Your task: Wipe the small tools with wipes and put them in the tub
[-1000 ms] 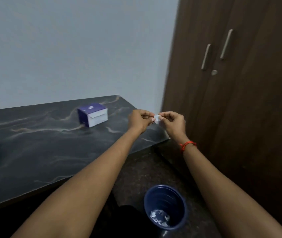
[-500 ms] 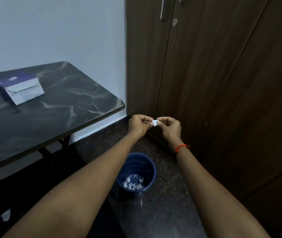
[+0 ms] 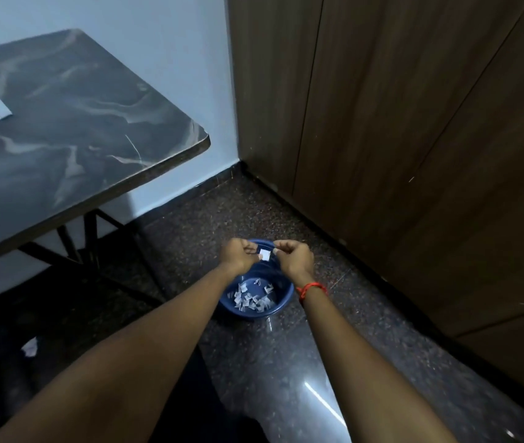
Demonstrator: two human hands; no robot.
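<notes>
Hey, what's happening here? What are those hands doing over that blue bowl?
A person pinches a small white piece between the left hand and right hand, right above a blue tub on the floor. The tub already holds a heap of similar white bits. What the piece is, I cannot tell.

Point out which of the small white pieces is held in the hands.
The white piece pinched between left hand and right hand, above the blue tub; the other pieces lie loose on its bottom.

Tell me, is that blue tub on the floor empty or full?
Neither: partly filled. Many small white pieces lie scattered over the bottom of the blue tub, with bare blue wall showing above them.
</notes>
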